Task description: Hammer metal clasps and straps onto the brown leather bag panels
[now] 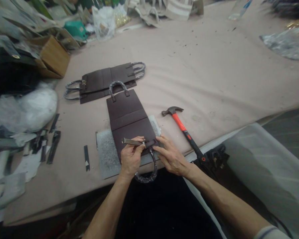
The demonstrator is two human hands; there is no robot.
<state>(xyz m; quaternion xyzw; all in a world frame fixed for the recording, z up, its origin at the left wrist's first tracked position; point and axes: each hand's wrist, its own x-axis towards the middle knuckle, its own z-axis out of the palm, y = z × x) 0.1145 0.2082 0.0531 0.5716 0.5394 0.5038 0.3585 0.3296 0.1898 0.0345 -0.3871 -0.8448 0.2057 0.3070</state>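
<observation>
While the left hand (131, 160) grips a punch-like tool (132, 142), the right hand (173, 157), unclenched, seemingly steadies the bag panel (129, 119). Rightward lies a claw hammer (179, 122).

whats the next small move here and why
Probably steady the metal tool beside the wrapped handle, since the left hand holds it there, the right hand rests at the dark panel's edge, and the hammer lies unheld.
</observation>
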